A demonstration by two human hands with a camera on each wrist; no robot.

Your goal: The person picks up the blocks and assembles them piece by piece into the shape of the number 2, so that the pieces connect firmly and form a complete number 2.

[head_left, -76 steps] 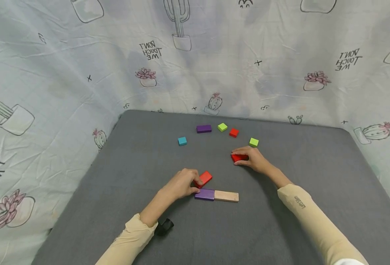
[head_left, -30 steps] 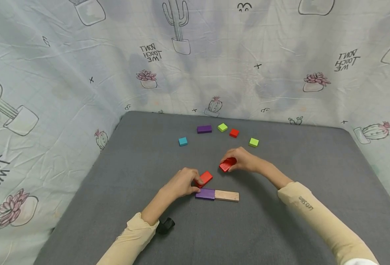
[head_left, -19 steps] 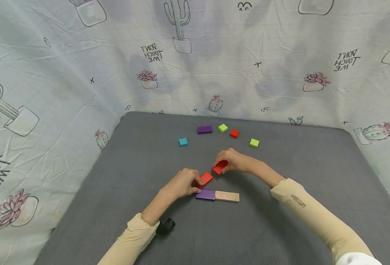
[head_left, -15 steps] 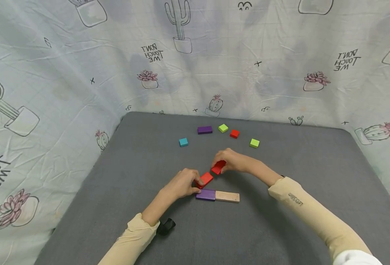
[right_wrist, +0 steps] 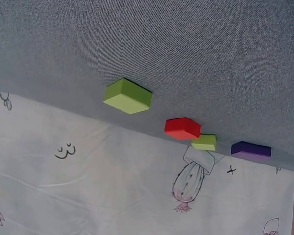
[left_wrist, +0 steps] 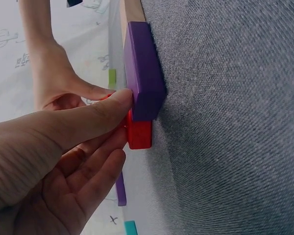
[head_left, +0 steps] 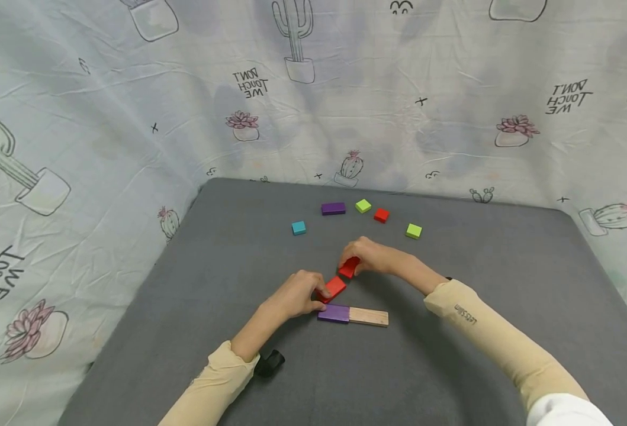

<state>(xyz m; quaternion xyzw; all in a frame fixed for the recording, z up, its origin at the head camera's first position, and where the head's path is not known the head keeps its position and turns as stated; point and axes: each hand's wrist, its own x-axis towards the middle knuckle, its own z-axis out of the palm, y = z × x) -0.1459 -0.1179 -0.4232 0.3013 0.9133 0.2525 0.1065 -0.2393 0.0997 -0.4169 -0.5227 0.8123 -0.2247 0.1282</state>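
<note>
L hand point(head_left: 293, 294): pinches red block point(head_left: 332, 288) flat on mat point(head_left: 452, 355), just above purple block point(head_left: 333, 313).
R hand point(head_left: 369, 255): grips 2nd red block point(head_left: 350, 267), corner nearly touching 1st.
Tip: lower slowly, square ends, steady 1st block w/ L.

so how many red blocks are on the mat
3. One small red block sits far back between the green ones, one is under the left hand at, one is held by the right hand at. None seem hidden.

Red blocks point(head_left: 335, 288); grey mat point(head_left: 505, 260)
</note>
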